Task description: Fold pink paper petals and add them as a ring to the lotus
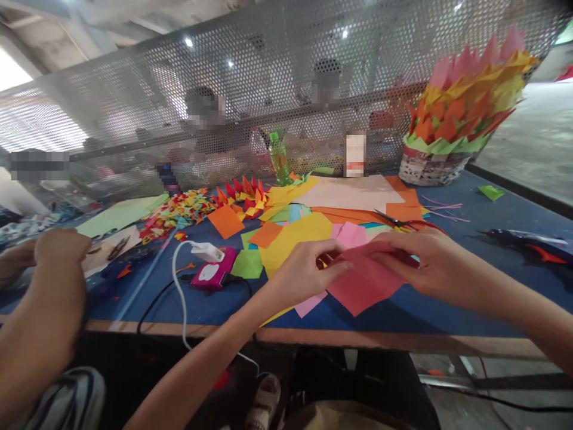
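Both my hands hold one pinkish-red sheet of paper just above the blue table. My left hand pinches its left edge, fingers closed on it. My right hand grips the top right part with the fingers curled over the paper. Under the sheet lie a light pink sheet and a yellow sheet. Red-handled scissors rest just beyond my right hand.
Another person's arm rests at the left edge. A magenta device with a white plug and cable lies left of my hands. Folded paper pieces, a green bottle, a paper-decorated basket and a glue gun stand around.
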`<state>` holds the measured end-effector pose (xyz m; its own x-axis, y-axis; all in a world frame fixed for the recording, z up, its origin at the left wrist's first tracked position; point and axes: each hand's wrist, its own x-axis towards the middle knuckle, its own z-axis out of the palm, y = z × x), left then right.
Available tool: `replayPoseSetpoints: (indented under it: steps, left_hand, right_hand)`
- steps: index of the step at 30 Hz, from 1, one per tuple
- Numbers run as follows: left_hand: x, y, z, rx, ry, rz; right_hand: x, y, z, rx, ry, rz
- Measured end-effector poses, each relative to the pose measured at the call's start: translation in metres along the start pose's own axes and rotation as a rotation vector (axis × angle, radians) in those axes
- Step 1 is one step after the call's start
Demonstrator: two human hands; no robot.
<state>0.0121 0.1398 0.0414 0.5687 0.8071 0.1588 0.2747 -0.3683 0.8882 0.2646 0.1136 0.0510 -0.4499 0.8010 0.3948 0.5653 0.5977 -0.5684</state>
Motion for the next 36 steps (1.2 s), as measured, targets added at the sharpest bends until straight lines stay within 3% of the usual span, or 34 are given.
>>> replayPoseSetpoints:
  steps: [4,7,10,13,15,18,23,26,29,31,36]
  left_hand:
    - [0.006,0.000,0.009,0.035,-0.007,-0.012]
    - [0.008,-0.003,0.014,0.008,0.090,-0.037]
    - [0.006,-0.004,0.018,-0.048,0.201,-0.058]
    - [0.002,-0.004,0.023,-0.092,0.270,-0.048]
    - [0.000,-0.004,0.026,-0.108,0.300,-0.027]
    - [-0.001,-0.005,0.027,-0.120,0.328,0.028]
    - [-0.010,-0.011,0.022,-0.120,0.385,0.145]
    - [-0.029,-0.015,0.029,-0.287,0.402,0.006]
    - [-0.051,-0.015,0.042,-0.748,0.191,-0.270]
    - [-0.059,-0.014,0.046,-0.900,0.090,-0.370]
    - [-0.048,-0.002,0.037,-0.728,0.124,-0.436]
  right_hand:
    - [-0.001,0.003,-0.004,-0.034,-0.031,0.008]
    - [-0.006,0.007,-0.005,-0.028,0.070,0.097]
    - [-0.014,0.008,0.001,0.202,0.209,0.274]
    - [-0.021,0.001,0.015,0.490,0.170,0.351]
    - [-0.025,-0.003,0.026,0.503,0.187,0.333]
    - [-0.033,-0.002,0.037,0.201,0.334,0.224]
    - [-0.048,0.008,0.031,-0.414,0.453,-0.283]
    - [-0.053,0.007,0.022,-0.660,0.422,-0.498]
    - [-0.057,0.006,0.017,-0.637,0.347,-0.569]
    - [-0.061,0.009,0.016,-0.556,0.280,-0.535]
    - [-0.073,0.021,0.006,-0.414,0.058,-0.543]
